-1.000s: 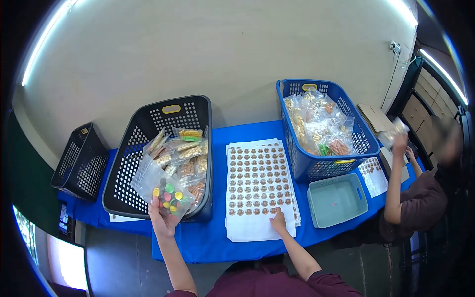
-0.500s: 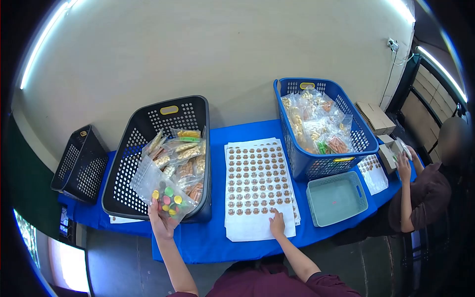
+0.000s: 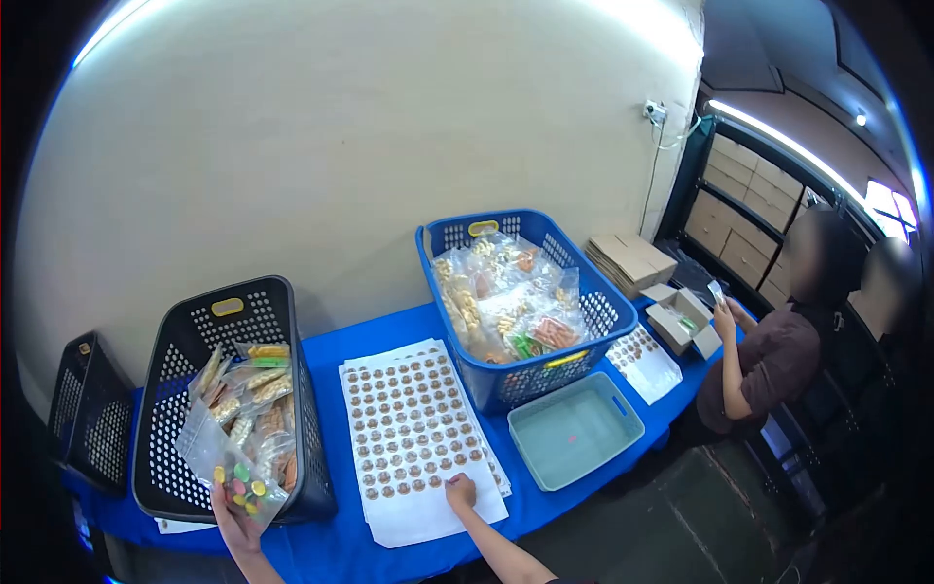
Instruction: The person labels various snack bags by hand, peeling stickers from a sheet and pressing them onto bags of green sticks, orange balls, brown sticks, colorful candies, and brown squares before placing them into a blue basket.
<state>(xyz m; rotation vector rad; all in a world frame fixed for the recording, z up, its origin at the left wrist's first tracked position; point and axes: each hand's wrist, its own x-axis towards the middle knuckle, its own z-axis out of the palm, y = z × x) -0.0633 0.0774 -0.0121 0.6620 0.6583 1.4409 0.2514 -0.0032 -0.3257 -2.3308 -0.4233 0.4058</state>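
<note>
My left hand grips a clear plastic bag holding round pieces in yellow, green and pink, over the front of the black basket. On the table, my right hand touches the sheet of round brown stickers at the end of its lowest row. Its fingers are drawn together there; whether a sticker is between them is too small to see. Bare white backing shows below that row. More sheets lie under this one. Several filled bags lie inside the black basket.
A blue basket full of bags stands behind a shallow green tray. Further right are another sticker sheet, an open carton and stacked flat cardboard. A co-worker holds a small packet. Another black basket stands far left.
The view has turned to the right, so the table things sit further left and a second person shows. My left hand still holds the bag; my right hand stays at the sheet's lowest row.
</note>
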